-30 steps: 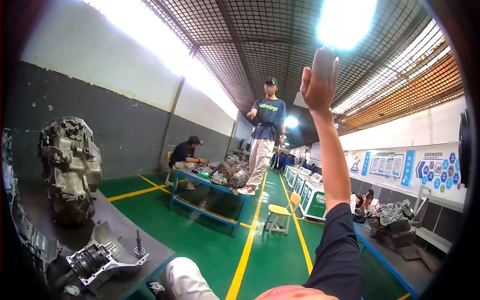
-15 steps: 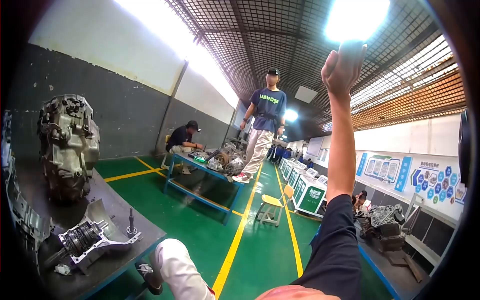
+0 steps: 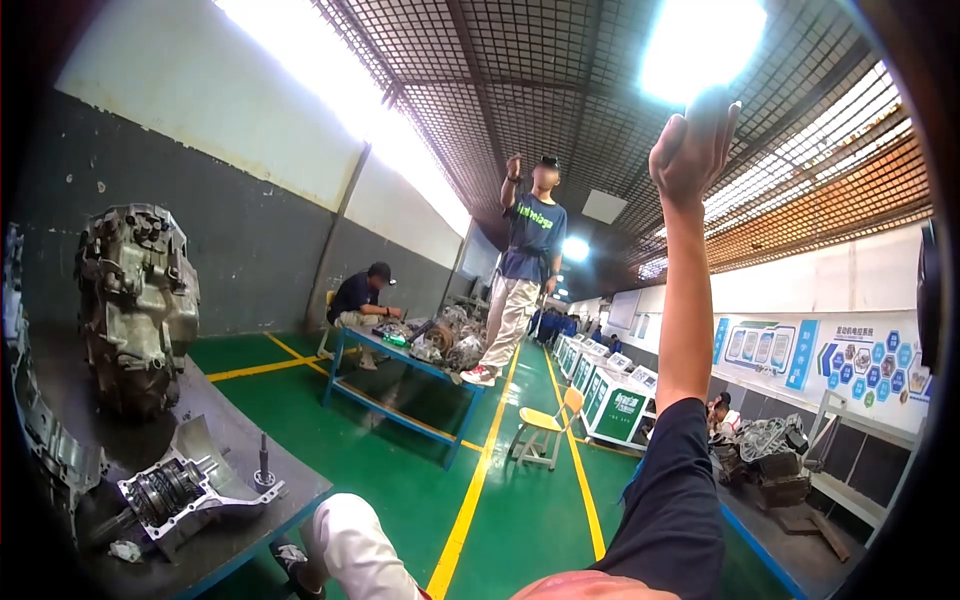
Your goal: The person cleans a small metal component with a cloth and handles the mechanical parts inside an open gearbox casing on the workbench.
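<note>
My right hand [image 3: 692, 155] is raised high on a stretched arm, its fingers straight and pointing up, with nothing visible in it. The fingertips are partly lost in the glare of a bright ceiling lamp [image 3: 703, 45]. My left hand is out of view. On the workbench [image 3: 300, 470] at the left stand a large metal gearbox [image 3: 138, 305] and, in front of it, an opened housing half [image 3: 205, 490] with a geared shaft [image 3: 165, 490] in it. A small upright shaft [image 3: 264, 460] stands beside the housing.
A person [image 3: 530, 240] stands by a blue-framed table [image 3: 400, 410] with engine parts; another person [image 3: 360, 300] sits behind it. A yellow chair [image 3: 545, 425] stands on the green floor. Further parts [image 3: 775, 440] lie on the right bench. A white trouser leg [image 3: 350, 540] shows below.
The standing person has lifted one hand to head height. My raised hand has moved slightly down in the view and stays stretched out.
</note>
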### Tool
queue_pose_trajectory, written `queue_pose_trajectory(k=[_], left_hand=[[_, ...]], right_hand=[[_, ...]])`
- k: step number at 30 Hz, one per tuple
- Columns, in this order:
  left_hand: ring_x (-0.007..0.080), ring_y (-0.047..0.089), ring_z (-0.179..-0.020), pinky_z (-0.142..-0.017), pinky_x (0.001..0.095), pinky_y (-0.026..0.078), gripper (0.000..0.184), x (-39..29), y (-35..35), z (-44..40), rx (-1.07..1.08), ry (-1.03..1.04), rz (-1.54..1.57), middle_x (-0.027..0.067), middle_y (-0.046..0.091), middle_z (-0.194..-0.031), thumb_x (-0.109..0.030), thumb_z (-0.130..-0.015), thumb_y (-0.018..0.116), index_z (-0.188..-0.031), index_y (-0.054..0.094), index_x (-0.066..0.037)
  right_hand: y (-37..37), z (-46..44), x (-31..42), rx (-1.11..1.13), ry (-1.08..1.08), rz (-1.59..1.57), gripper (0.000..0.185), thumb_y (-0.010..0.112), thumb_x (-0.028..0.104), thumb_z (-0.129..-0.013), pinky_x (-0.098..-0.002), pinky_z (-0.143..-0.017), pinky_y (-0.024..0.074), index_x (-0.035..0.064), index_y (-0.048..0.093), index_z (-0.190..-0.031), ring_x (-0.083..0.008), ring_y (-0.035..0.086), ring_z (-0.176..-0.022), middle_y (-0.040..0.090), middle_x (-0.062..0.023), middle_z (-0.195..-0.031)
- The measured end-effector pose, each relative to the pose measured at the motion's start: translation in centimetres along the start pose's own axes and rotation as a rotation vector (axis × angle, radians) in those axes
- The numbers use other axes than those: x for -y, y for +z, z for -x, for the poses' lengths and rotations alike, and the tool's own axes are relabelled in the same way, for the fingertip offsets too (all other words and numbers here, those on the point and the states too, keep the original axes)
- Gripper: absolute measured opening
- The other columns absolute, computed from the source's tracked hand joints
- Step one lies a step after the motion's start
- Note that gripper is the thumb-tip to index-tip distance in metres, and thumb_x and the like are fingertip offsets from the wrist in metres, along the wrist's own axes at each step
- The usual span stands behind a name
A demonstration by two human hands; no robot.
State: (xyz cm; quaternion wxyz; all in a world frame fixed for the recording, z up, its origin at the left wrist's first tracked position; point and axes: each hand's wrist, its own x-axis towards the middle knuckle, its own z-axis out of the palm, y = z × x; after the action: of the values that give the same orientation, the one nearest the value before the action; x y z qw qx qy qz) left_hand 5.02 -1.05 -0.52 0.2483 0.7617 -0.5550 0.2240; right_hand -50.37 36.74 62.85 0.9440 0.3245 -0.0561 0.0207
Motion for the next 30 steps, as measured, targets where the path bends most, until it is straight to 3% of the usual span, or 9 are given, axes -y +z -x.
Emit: queue_pose_trajectory(k=[8, 14, 16, 17, 19, 20, 21, 23, 30], left_hand=[[0.0304, 0.053, -0.112, -0.103, 0.0627, 0.029, 0.028, -0.5, 0.1, 0.3, -0.007, -0.092, 0.142, 0.0082, 0.063, -0.108, -0.020, -0.078, 0.070, -0.105, 0.065, -0.012], [0.0244, 0.044, -0.132, -0.109, 0.0660, 0.020, 0.033, -1.3, -1.7, -1.4, 0.368, -0.167, 0.013, 0.0048, 0.057, -0.134, -0.023, -0.101, 0.046, -0.132, 0.058, -0.020], [0.0281, 0.044, -0.133, -0.120, 0.0433, 0.020, 0.034, -0.7, 20.6, -2.1, -0.050, -0.267, 0.413, 0.0172, 0.053, -0.137, -0.016, -0.101, 0.047, -0.131, 0.053, -0.001], [0.0299, 0.044, -0.133, -0.122, 0.0464, 0.017, 0.032, -1.5, 17.1, -1.8, -0.065, -0.260, 0.444, 0.0186, 0.054, -0.134, -0.011, -0.097, 0.048, -0.126, 0.056, 0.000], [0.0306, 0.044, -0.133, -0.123, 0.0504, 0.014, 0.031, 0.8, 6.7, -1.4, 0.024, -0.216, 0.449, 0.0179, 0.057, -0.129, -0.007, -0.088, 0.053, -0.118, 0.060, 0.000], [0.0297, 0.045, -0.132, -0.123, 0.0513, 0.013, 0.032, 1.1, 2.8, -1.2, 0.153, -0.183, 0.459, 0.0159, 0.058, -0.127, -0.008, -0.084, 0.056, -0.115, 0.062, -0.002], [0.0291, 0.047, -0.129, -0.123, 0.0506, 0.013, 0.026, 0.5, 10.8, -1.1, -0.206, -0.126, 0.426, 0.0137, 0.062, -0.114, -0.007, -0.085, 0.055, -0.108, 0.065, -0.003], [0.0280, 0.051, -0.121, -0.123, 0.0512, 0.013, 0.022, 1.2, 10.3, -1.3, -0.027, -0.107, 0.348, 0.0124, 0.062, -0.106, -0.007, -0.083, 0.056, -0.102, 0.066, -0.004], [0.0229, 0.052, -0.123, -0.115, 0.0558, 0.024, 0.040, 3.4, 8.4, -0.3, -0.235, 0.136, 0.318, 0.0090, 0.062, -0.118, -0.009, -0.082, 0.061, -0.121, 0.062, -0.006]], right_hand=[[-0.9, -20.1, -2.9, -0.222, -0.194, 0.375, 0.038, 0.038, 0.025, -0.102, -0.0442, -0.108, 0.0412, 0.0038, 0.061, -0.122, -0.0288, 0.060, -0.119, 0.061, -0.0215, -0.126], [-0.1, -43.1, 1.7, 0.433, -0.039, 0.255, 0.026, 0.049, 0.021, -0.094, -0.0462, -0.097, 0.0461, 0.0068, 0.066, -0.108, -0.0284, 0.061, -0.117, 0.065, -0.0153, -0.118], [1.7, -47.5, 7.0, 0.761, 0.098, 0.047, 0.021, 0.053, 0.019, -0.092, -0.0469, -0.094, 0.0478, 0.0078, 0.067, -0.103, -0.0283, 0.061, -0.117, 0.067, -0.0132, -0.116], [2.8, -48.2, 9.5, 0.895, 0.138, -0.043, 0.019, 0.055, 0.019, -0.090, -0.0472, -0.092, 0.0486, 0.0083, 0.068, -0.100, -0.0283, 0.061, -0.117, 0.067, -0.0122, -0.115], [4.6, -45.4, 14.2, 0.999, 0.017, -0.165, 0.015, 0.058, 0.017, -0.088, -0.0479, -0.088, 0.0502, 0.0092, 0.069, -0.095, -0.0282, 0.061, -0.116, 0.069, -0.0101, -0.112], [5.7, -38.8, 14.7, 0.868, -0.395, 0.006, 0.013, 0.051, 0.017, -0.094, -0.0385, -0.071, 0.0516, 0.0121, 0.062, -0.098, -0.0197, 0.065, -0.082, 0.066, -0.0050, -0.092], [7.7, -30.9, 13.0, 0.354, -0.501, 0.101, 0.011, 0.057, 0.021, -0.092, -0.0383, -0.067, 0.0529, 0.0123, 0.063, -0.097, -0.0200, 0.066, -0.079, 0.066, -0.0056, -0.088], [5.5, -25.0, 9.7, 0.695, -0.282, -0.177, 0.010, 0.064, 0.019, -0.089, -0.0356, -0.057, 0.0517, 0.0096, 0.063, -0.086, -0.0228, 0.063, -0.061, 0.062, -0.0069, -0.069], [-21.6, -9.5, 24.4, 0.446, -0.029, -1.046, 0.016, 0.055, 0.008, -0.084, -0.0333, -0.045, 0.0400, 0.0066, 0.053, -0.069, -0.0183, 0.044, -0.046, 0.039, -0.0049, -0.054]])
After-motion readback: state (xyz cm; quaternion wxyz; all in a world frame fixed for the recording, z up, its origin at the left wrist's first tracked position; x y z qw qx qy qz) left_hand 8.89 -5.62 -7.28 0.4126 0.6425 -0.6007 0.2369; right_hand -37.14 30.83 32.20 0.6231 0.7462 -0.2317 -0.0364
